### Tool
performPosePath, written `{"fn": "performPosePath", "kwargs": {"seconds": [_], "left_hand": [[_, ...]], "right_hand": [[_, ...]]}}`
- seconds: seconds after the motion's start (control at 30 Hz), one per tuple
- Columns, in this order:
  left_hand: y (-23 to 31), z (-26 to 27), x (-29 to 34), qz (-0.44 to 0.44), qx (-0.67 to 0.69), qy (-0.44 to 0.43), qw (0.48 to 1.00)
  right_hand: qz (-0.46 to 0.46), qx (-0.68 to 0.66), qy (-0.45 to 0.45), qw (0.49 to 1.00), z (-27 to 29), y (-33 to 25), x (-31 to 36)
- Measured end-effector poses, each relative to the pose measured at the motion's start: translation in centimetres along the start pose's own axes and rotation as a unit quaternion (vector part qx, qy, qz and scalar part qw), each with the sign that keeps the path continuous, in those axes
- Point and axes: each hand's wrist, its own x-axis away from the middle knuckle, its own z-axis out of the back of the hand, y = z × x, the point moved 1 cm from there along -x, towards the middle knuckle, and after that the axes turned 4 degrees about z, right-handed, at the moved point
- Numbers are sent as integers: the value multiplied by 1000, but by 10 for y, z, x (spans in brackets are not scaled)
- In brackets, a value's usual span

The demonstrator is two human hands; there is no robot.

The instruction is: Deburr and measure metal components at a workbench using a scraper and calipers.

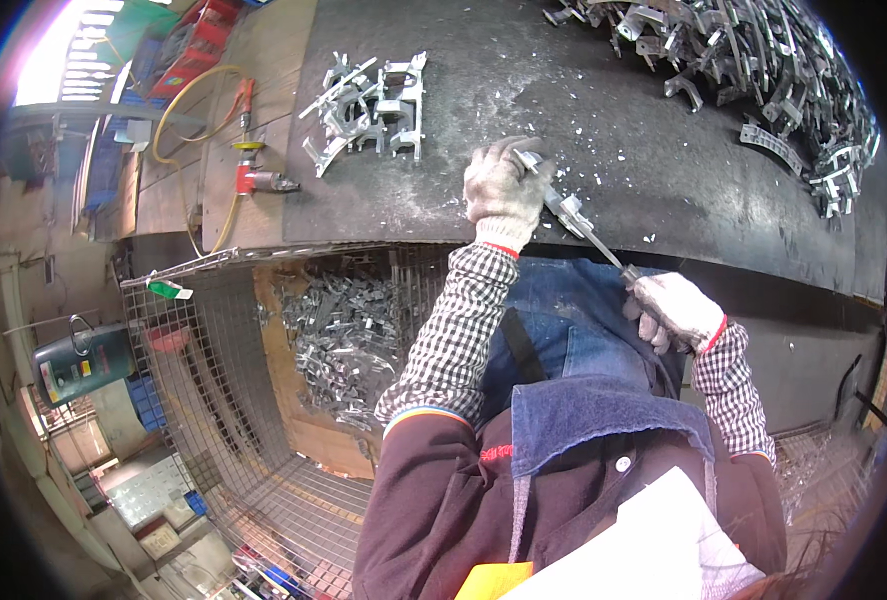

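Note:
My left hand (pixel 507 185), in a pale work glove, is closed on a silver metal casting (pixel 567 208) at the near edge of the dark worktable. A long, thin metal tool that looks like a file (pixel 602 247) runs from my gloved right hand (pixel 676 308) up to the casting, its tip against or just beside it. My right fingers wrap round the tool's handle. Left of my left hand lies a small group of similar castings (pixel 399 107) on the table. The glove hides part of the held casting.
A big heap of metal castings (pixel 754 50) covers the far right of the table. On the left lies a red air tool (pixel 254 180) with a yellow hose (pixel 161 135). Below the table edge stands a wire cage (pixel 214 400) with many castings (pixel 349 335) in it. Pale chips dot the tabletop.

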Motion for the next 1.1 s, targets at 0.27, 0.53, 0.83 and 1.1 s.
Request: {"fn": "performPosePath", "kwargs": {"seconds": [0.27,0.53,0.83,1.1], "left_hand": [[5,4,-4,15,-30,-24,999],[8,3,4,27,-42,-26,998],[1,0,6,20,-16,-11,1000],[12,6,4,23,-34,-23,999]], "right_hand": [[70,123,-49,989,-16,-3,4],[-13,-93,9,996,-14,-5,4],[18,-62,-24,998,-21,1,-4],[-21,-9,-73,997,-31,-8,-2]]}}
